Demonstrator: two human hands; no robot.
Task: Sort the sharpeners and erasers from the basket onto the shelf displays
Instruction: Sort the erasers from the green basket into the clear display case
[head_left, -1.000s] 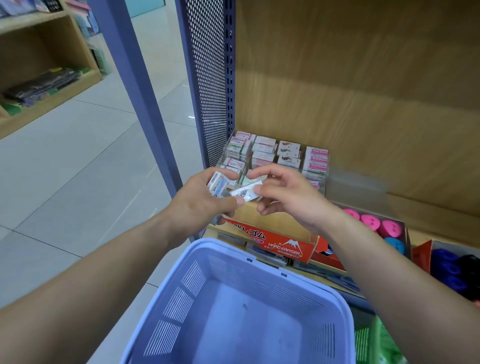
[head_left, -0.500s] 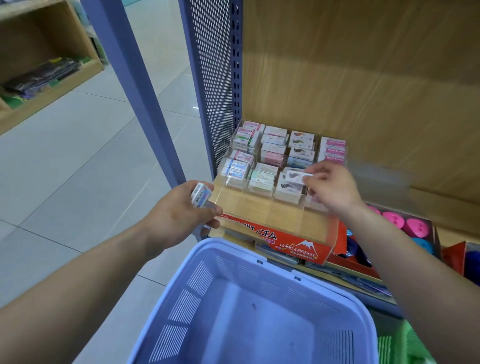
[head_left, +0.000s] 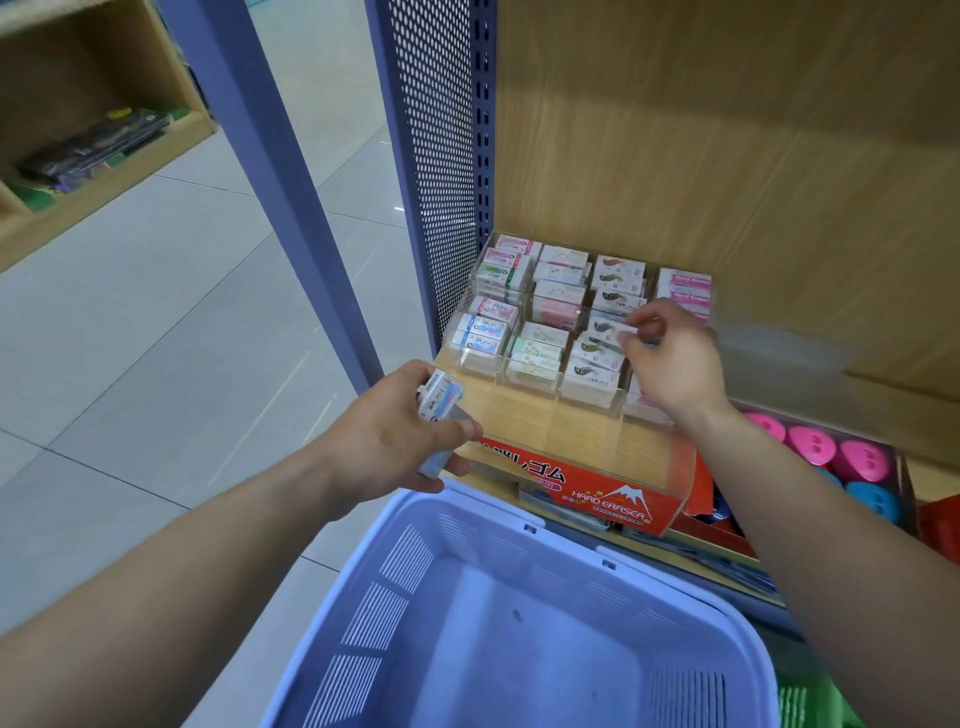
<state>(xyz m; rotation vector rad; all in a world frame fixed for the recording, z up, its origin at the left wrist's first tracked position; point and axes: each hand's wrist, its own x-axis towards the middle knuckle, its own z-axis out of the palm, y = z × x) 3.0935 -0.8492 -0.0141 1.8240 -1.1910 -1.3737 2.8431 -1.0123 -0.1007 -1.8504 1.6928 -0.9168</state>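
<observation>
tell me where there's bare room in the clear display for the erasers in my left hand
The front row of the clear display, between the stacked erasers and the red box, is bare. The rows behind are packed; the right hand covers the right column.

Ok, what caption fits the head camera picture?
The right hand pinches an eraser at the clear tray; left hand grips spare erasers near the basket.

Pinching a white paper-sleeved rectangular eraser (head_left: 609, 332) tilted over the clear acrylic tray (head_left: 545, 431) at 1 o'clock; gripping a pastel-sleeved eraser (head_left: 441, 401) at 11 o'clock; standing over a lavender slotted plastic basket (head_left: 415, 561) at 6 o'clock.
</observation>
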